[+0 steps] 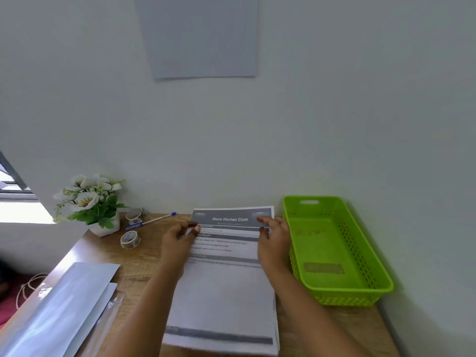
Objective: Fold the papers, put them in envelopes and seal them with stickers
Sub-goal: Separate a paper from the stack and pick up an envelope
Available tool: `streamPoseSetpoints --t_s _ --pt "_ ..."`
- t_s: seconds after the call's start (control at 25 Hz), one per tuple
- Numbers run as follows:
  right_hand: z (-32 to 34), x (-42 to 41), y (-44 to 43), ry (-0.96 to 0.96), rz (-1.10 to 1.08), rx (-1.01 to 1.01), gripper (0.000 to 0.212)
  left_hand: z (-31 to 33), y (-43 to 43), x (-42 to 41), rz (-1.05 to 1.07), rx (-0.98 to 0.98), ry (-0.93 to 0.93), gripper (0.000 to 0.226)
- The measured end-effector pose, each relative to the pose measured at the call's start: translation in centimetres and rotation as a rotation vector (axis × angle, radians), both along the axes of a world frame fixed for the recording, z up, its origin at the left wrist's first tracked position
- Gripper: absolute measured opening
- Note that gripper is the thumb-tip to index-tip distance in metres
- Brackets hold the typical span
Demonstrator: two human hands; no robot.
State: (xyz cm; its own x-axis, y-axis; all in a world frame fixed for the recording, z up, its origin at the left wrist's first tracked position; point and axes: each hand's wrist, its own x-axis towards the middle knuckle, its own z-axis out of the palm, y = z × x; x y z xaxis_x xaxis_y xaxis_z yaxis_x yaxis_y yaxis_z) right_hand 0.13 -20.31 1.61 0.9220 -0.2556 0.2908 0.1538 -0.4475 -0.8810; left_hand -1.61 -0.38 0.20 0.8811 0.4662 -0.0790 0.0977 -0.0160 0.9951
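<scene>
A stack of printed papers (pixel 226 287) headed "Store Kitchen Cloth" lies in the middle of the wooden desk (pixel 144 256). My left hand (pixel 180 238) pinches the left edge of the top sheet near its far end, between thumb and fingers. At the right edge, near the far corner, my right hand (pixel 274 237) has its fingers on the same sheet. White envelopes (pixel 61 310) lie in a pile at the near left. Two rolls of sticker tape (pixel 130 239) (pixel 135 214) sit at the far left, beside the plant.
A lime-green plastic basket (pixel 334 253) stands on the right, close to the papers. A potted plant with white flowers (pixel 95 202) and a blue pen (pixel 152 220) are at the back left. The wall runs right behind the desk. A string lies off the left edge.
</scene>
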Motion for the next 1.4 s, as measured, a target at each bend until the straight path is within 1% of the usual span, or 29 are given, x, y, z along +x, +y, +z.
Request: streamPoseSetpoints --t_s 0.04,0.12,0.2,0.24,0.28,0.36,0.44,0.52,0.72,0.84,0.96,1.04,1.16,1.2,1.24,1.32,1.36,1.4 --pt "0.5 -0.8 -0.6 -0.033 0.019 0.013 0.029 0.7 0.5 -1.1 -0.093 -0.035 0.028 0.011" --pt "0.8 -3.0 -2.1 -0.054 0.067 0.081 0.026 1.8 1.2 -3.6 -0.298 -0.090 0.102 0.018" --pt "0.0 -5.2 -3.3 -0.017 0.176 0.155 0.027 1.7 0.9 -5.8 -0.451 -0.114 0.122 0.031" --pt "-0.9 -6.0 -3.6 0.023 0.243 0.183 0.033 1.0 0.7 -6.5 -0.489 -0.114 0.106 0.038" --pt "-2.2 -6.7 -3.8 0.066 0.304 0.193 0.040 -0.2 0.5 -7.1 -0.501 -0.126 0.087 0.043" --pt "-4.4 -7.4 -4.1 0.113 0.362 0.128 0.051 -2.4 0.6 -8.0 -0.491 -0.212 0.034 0.054" --pt "-5.9 -7.7 -4.4 0.085 0.396 0.066 0.054 -4.4 1.3 -8.8 -0.433 -0.306 -0.061 0.065" --pt "-6.4 -7.9 -4.7 0.007 0.424 0.062 0.050 -5.1 1.6 -9.7 -0.407 -0.318 -0.147 0.060" --pt "-5.8 -9.1 -5.2 -0.217 0.429 -0.027 0.037 -5.0 -0.1 -11.5 -0.442 -0.109 -0.300 0.042" --pt "-5.8 -9.7 -5.2 -0.305 0.416 -0.114 0.029 -5.2 -0.4 -11.7 -0.387 0.035 -0.400 0.031" --pt "-6.0 -11.0 -6.4 -0.313 0.399 -0.084 0.021 -5.3 -0.7 -11.9 -0.350 0.290 -0.476 0.024" --pt "-6.3 -11.8 -7.4 -0.288 0.385 -0.133 0.019 -5.6 -1.1 -11.7 -0.336 0.459 -0.530 0.024" --pt "-6.4 -12.1 -8.0 -0.252 0.330 -0.156 0.014 -6.0 -1.2 -11.0 -0.266 0.687 -0.517 0.015" --pt "-6.1 -12.2 -8.0 -0.246 0.299 -0.214 0.011 -6.1 -1.1 -10.9 -0.230 0.735 -0.523 0.012" --pt "-5.9 -12.2 -8.0 -0.254 0.271 -0.349 0.010 -6.1 -1.0 -10.7 -0.215 0.775 -0.527 0.011" --pt "-5.2 -12.2 -8.1 -0.296 0.146 -0.815 0.019 -6.3 -1.0 -10.8 -0.248 0.874 -0.529 0.017" --pt "-4.9 -12.4 -7.8 -0.363 0.049 -0.993 0.023 -6.5 -1.2 -10.7 -0.288 0.924 -0.534 0.020" --pt "-4.6 -12.5 -7.5 -0.448 -0.035 -1.083 0.026 -6.8 -1.3 -10.6 -0.332 0.952 -0.531 0.023"
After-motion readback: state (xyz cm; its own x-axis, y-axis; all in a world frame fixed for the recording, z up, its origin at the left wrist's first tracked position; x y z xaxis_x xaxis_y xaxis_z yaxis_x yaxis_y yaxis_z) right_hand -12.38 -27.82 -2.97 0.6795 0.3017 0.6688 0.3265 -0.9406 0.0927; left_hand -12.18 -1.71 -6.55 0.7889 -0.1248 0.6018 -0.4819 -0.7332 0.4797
